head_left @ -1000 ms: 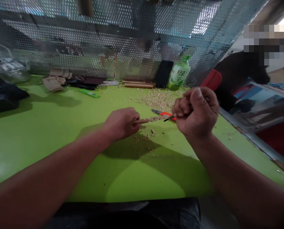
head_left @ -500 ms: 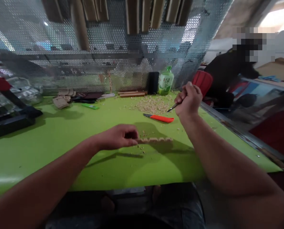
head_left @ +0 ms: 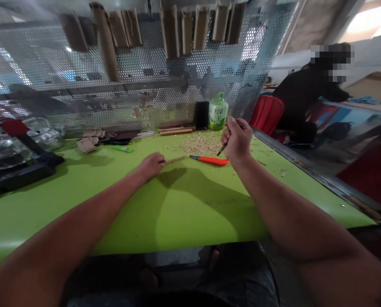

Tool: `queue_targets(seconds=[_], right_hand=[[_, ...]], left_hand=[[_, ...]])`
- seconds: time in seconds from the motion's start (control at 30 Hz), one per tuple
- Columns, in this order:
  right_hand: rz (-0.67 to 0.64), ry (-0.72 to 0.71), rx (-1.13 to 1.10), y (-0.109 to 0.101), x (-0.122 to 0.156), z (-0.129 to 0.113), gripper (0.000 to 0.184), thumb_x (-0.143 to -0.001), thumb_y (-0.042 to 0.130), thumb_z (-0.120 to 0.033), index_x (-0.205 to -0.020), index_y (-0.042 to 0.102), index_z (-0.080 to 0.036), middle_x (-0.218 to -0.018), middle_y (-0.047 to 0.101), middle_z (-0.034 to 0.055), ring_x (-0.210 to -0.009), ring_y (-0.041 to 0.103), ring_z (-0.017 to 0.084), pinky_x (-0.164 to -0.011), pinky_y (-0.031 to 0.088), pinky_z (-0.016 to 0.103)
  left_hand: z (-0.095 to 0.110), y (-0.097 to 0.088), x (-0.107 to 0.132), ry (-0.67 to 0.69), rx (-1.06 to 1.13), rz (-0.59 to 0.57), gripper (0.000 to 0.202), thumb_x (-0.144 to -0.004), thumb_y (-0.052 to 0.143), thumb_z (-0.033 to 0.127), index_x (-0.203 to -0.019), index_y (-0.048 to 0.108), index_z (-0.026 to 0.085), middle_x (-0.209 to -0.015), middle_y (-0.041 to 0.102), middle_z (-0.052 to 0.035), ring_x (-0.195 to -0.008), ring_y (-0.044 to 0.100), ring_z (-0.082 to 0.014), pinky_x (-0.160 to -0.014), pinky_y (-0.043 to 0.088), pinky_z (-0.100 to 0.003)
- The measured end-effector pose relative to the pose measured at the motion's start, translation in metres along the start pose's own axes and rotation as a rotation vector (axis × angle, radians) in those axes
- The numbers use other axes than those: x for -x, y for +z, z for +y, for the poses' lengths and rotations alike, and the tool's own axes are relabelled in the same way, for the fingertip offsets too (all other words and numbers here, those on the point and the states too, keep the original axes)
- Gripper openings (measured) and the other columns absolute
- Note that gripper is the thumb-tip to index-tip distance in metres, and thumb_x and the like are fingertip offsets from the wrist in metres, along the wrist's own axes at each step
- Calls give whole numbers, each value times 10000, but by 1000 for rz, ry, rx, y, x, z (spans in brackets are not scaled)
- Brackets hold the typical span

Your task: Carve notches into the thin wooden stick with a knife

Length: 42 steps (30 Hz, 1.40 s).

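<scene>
My left hand is closed on one end of a thin notched wooden strip, which points right over the green tabletop. In my right hand is a slim metal carving tool, its tip pointing down and left; the fist hides its handle. Just below that tip lies a utility knife with an orange-red handle, its blade toward the strip's free end. Behind the knife spreads a pile of wood shavings.
A green bottle and a black phone-like slab stand at the back. Thin wooden sticks, a green item and wood pieces lie leftward. Kettles stand far left. A person sits beyond the red chair.
My left hand has moved the wooden strip away from me, toward the shavings. Small chips that lay by the strip are gone from that spot. My right hand has shifted slightly left and down.
</scene>
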State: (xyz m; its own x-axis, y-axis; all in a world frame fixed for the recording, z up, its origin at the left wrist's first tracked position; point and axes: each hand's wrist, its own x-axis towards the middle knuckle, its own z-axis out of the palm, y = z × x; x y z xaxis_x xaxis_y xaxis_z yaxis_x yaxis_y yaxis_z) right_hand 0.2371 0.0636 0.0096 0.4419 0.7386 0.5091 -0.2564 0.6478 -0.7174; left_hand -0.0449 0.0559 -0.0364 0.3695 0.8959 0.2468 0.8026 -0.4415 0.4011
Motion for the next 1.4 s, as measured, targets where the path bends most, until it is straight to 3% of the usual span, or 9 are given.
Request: queue_targets(seconds=[0.2,0.3,0.4,0.57,0.7,0.8,1.03,1.23,1.4], right_hand=[[9,-4,-22,0,0,-1,306,-737,708,-435,-657,500,-226,-426,333,-122,-323,296,50,-292,241,201],[-22,-9,-25,5,4,-4,315,-741,709,-442,-653,498,-225,-430,336,-119,-321,298,49,-291,236,201],[-50,-4,-14,8,6,-6,321,-753,705,-443,-649,492,-226,-430,331,-117,-318,302,49,-291,230,202],[-48,-21,-14,6,5,-5,313,-767,701,-432,-660,490,-227,-457,346,-112,-323,299,48,-292,227,207],[-41,-16,-18,4,5,-2,316,-758,709,-426,-637,497,-225,-419,323,-115,-321,286,55,-292,220,212],[-41,-21,-47,7,8,-6,310,-755,711,-436,-649,507,-228,-425,330,-112,-329,281,58,-297,223,214],[-173,61,-108,25,37,-29,302,-815,665,-483,-703,531,-236,-452,296,-106,-332,266,57,-311,215,213],[-316,277,-132,37,75,-30,316,-826,662,-501,-730,541,-226,-436,310,-109,-331,281,59,-320,242,214],[-394,335,-98,42,96,-35,356,-843,626,-551,-726,548,-224,-440,291,-107,-331,269,60,-329,241,218]], left_hand=[[3,-17,-12,-84,165,159,289,-858,559,348,-1003,678,128,-910,692,-71,-813,570,-156,-759,455,-271],[35,-13,19,25,392,-150,287,-814,632,376,-992,701,161,-936,715,-59,-833,614,-155,-781,480,-280],[61,0,42,168,249,-456,201,-806,638,310,-945,729,197,-890,704,-36,-820,618,-154,-752,474,-274],[43,15,22,97,59,-186,184,-828,568,258,-885,727,185,-890,686,-67,-826,599,-178,-771,457,-296],[12,3,-6,-63,42,-19,223,-843,550,285,-878,707,131,-883,694,-101,-812,598,-187,-761,458,-301],[15,-9,-6,-96,178,21,334,-857,557,386,-1022,686,126,-959,717,-95,-831,618,-173,-760,467,-281],[53,-6,22,95,265,-482,399,-815,600,522,-982,715,179,-879,710,-46,-782,606,-163,-676,420,-261],[45,9,27,372,96,-392,379,-909,504,474,-874,720,165,-810,624,-46,-740,538,-141,-690,382,-264],[53,10,33,272,48,-360,321,-852,593,414,-1029,682,162,-870,617,-43,-719,531,-137,-649,381,-252]])
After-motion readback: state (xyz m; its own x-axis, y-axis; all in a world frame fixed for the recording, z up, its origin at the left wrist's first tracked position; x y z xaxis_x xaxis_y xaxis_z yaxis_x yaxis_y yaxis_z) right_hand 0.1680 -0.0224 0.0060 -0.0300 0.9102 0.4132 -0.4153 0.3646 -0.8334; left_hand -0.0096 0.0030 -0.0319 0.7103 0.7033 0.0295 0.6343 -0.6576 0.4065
